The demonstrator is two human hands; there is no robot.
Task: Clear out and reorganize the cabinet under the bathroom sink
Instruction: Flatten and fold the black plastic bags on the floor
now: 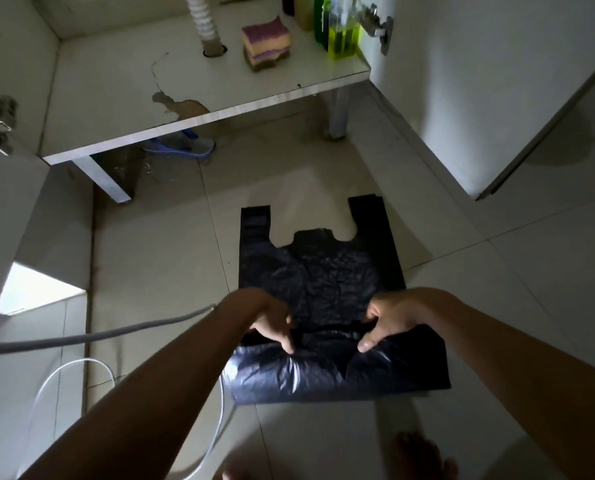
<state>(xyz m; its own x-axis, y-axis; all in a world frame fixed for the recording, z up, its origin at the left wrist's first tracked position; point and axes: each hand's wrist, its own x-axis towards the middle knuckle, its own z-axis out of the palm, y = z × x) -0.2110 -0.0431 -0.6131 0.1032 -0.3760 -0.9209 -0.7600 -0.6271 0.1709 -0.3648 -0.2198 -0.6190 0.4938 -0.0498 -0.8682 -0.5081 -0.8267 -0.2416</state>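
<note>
A black plastic bag lies flat on the tiled floor, its two handles pointing toward the cabinet. Its near end is folded up and over. My left hand and my right hand both pinch that fold, thumbs on top and fingers curled under it. The open cabinet floor is at the top, with a stack of sponges and several bottles in its back right corner. A ribbed drain hose passes through a hole in the cabinet floor.
The open cabinet door stands at the right, another door at the left. A blue slipper lies under the cabinet between its metal legs. A grey hose and a white cable cross the floor at the left.
</note>
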